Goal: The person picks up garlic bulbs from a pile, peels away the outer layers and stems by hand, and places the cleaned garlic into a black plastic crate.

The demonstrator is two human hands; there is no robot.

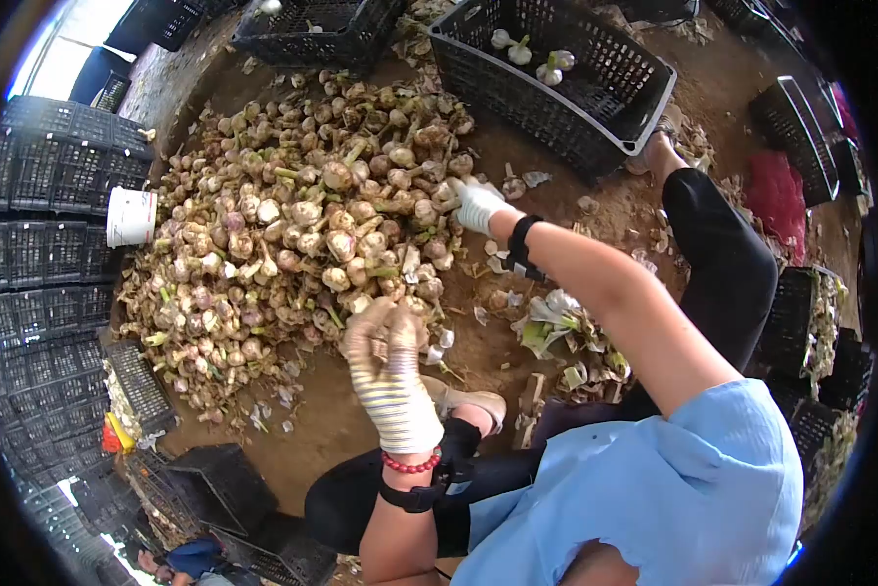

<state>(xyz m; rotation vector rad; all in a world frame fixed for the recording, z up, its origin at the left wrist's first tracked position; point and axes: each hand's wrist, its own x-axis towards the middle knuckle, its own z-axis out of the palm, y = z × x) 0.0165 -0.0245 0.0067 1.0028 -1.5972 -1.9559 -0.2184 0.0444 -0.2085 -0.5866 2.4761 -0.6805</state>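
Furthest to the left, stacked black crates [38, 176] are seen along the edge, and a white bucket [131, 217] is set just beside them, touching the heap. A large garlic pile [292, 225] is spread over the dirt floor [361, 430], filling the middle of the view. At its near edge the left hand [390, 366], covered by a striped glove, is held with the fingers [375, 322] bent together over the outermost bulbs; whether a bulb is clasped cannot be told. Further right, the right hand [480, 205], in a white glove, is stretched to the pile's far-right edge, its fingers loosely spread and laid against the bulbs, with nothing seen closed inside them. Above it a black crate [595, 117] is placed, with a few trimmed bulbs [532, 54] lying inside. Cut stalks and skins [556, 332] are scattered between the two arms. At the far right a red mesh sack [779, 195] is seen among more crates.
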